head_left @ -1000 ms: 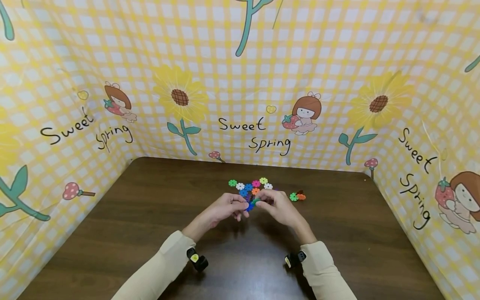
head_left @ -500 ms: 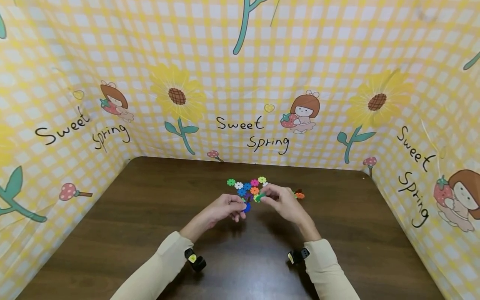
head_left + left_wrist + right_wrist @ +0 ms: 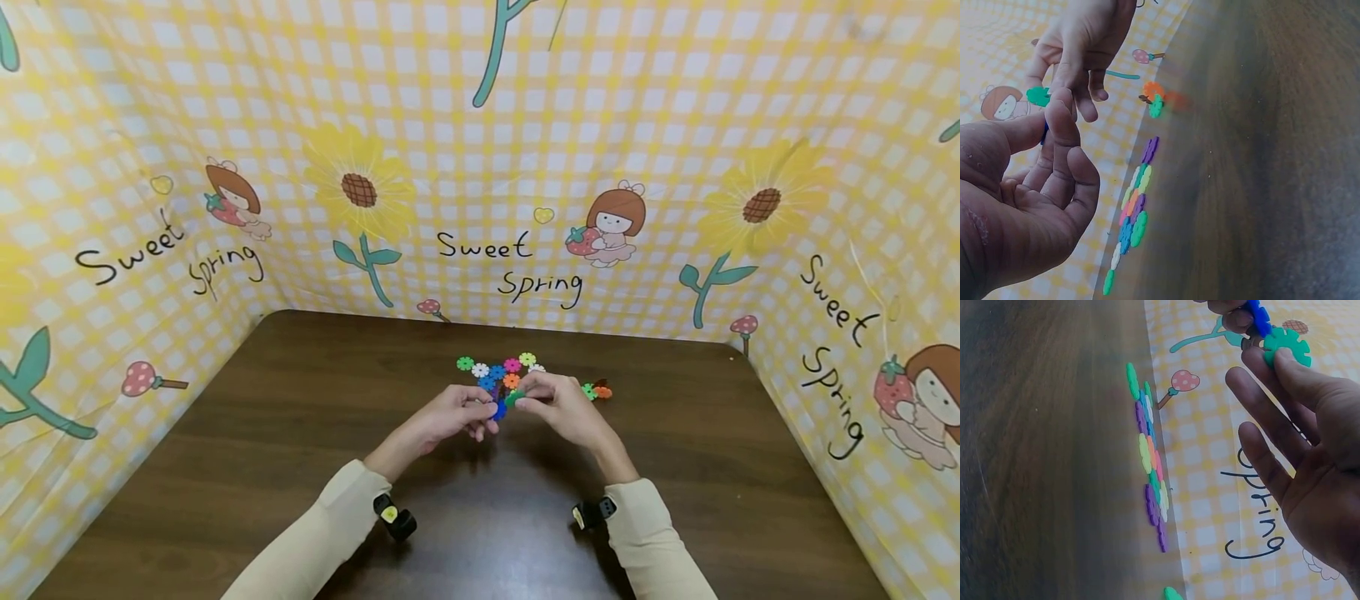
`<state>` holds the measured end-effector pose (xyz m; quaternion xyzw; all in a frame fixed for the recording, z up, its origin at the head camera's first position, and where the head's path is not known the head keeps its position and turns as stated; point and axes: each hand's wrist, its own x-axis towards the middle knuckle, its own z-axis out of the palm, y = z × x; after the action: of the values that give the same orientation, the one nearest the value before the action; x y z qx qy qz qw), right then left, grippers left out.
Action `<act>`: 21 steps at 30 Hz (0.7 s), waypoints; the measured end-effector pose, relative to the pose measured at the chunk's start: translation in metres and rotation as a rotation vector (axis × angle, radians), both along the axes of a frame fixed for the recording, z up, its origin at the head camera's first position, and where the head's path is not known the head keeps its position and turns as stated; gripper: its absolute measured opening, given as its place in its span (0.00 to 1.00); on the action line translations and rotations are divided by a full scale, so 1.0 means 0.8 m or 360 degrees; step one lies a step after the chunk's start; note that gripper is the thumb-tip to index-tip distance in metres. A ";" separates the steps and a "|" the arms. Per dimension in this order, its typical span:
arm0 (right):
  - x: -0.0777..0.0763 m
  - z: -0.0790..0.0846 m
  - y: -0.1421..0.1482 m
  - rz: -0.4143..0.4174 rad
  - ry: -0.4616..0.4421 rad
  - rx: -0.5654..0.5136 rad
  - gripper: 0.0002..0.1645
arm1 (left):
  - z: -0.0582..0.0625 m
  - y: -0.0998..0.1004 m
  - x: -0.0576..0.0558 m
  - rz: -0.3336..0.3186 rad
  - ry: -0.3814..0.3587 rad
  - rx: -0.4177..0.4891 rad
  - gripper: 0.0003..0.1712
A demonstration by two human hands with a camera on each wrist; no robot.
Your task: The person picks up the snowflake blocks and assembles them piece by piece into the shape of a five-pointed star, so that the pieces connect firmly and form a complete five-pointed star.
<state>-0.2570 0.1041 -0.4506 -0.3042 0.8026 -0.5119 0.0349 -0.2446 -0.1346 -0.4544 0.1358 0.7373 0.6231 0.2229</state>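
My left hand (image 3: 453, 410) pinches a blue notched plastic disc (image 3: 499, 409) between thumb and fingertip. In my right hand (image 3: 561, 404) a green notched disc (image 3: 1287, 345) is held between thumb and forefinger, the other fingers spread loosely. The edges of the two discs meet in the right wrist view, where the blue disc (image 3: 1260, 319) stands at an angle to the green one; whether they interlock I cannot tell. Behind the hands, several loose flower-shaped discs (image 3: 512, 365) lie flat in a cluster, in green, white, blue, pink, orange, yellow and purple.
To the right of the cluster sits a small group of green, orange and brown discs (image 3: 602, 392). The brown wooden table (image 3: 300, 467) reaches a yellow checked cloth (image 3: 480, 167) hung around its back and sides. A black camera is strapped on each wrist.
Half a second ago the right hand with the green disc was drawn apart from the blue one. Now it is back to the left, bringing the discs together. The left hand barely moves.
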 end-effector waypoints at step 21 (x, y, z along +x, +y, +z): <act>0.000 -0.002 -0.003 0.0147 0.0078 -0.0052 0.04 | 0.014 0.007 -0.004 -0.0079 -0.0034 0.0088 0.11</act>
<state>-0.2571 0.1015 -0.4525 -0.3539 0.7799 -0.5151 0.0338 -0.2476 -0.1292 -0.4431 0.1536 0.7137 0.6391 0.2423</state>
